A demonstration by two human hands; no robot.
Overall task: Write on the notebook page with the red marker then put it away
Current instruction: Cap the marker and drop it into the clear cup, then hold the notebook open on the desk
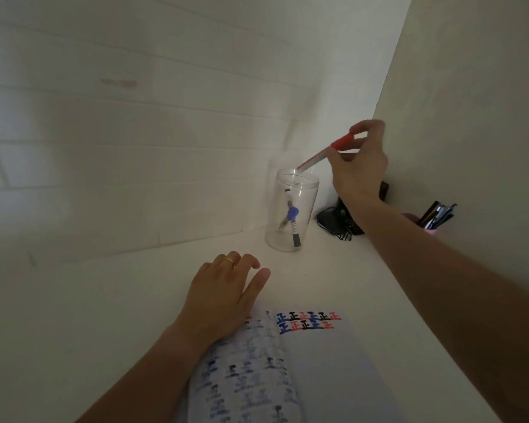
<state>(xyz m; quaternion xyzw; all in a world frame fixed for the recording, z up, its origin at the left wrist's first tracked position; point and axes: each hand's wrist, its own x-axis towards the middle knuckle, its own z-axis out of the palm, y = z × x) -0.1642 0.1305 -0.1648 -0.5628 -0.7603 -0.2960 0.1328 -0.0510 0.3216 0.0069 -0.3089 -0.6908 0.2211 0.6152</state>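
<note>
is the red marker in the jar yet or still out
Mostly out. The right hand holds the red marker tilted by its cap end, its lower tip just at the clear jar rim.

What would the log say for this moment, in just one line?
right hand: holds red marker, tip at clear jar rim | left hand: open, at notebook | marker not yet in jar

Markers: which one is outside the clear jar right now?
The red marker, pinched by its cap in the right hand, tail just above the clear jar rim. The blue-capped marker stands inside.
</note>
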